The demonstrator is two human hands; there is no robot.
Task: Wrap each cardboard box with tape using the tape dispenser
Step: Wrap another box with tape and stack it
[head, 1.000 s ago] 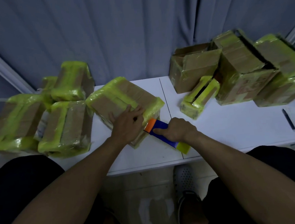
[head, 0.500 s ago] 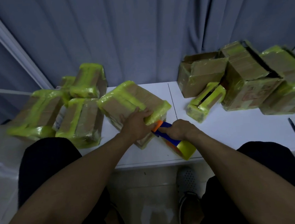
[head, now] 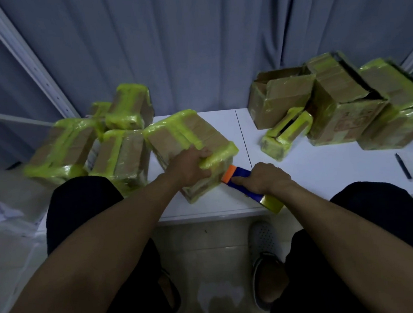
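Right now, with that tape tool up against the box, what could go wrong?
1. The left hand grips the box right beside the orange end of the tape dispenser, so its fingers might get taped over or scraped.
2. The box's near corner sits close to the front edge of the table; a hard pull by the right hand could drag it off.

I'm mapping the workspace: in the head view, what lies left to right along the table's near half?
Pile of taped boxes → centre box gripped by the left hand → tape dispenser in the right hand → small taped box → pen.
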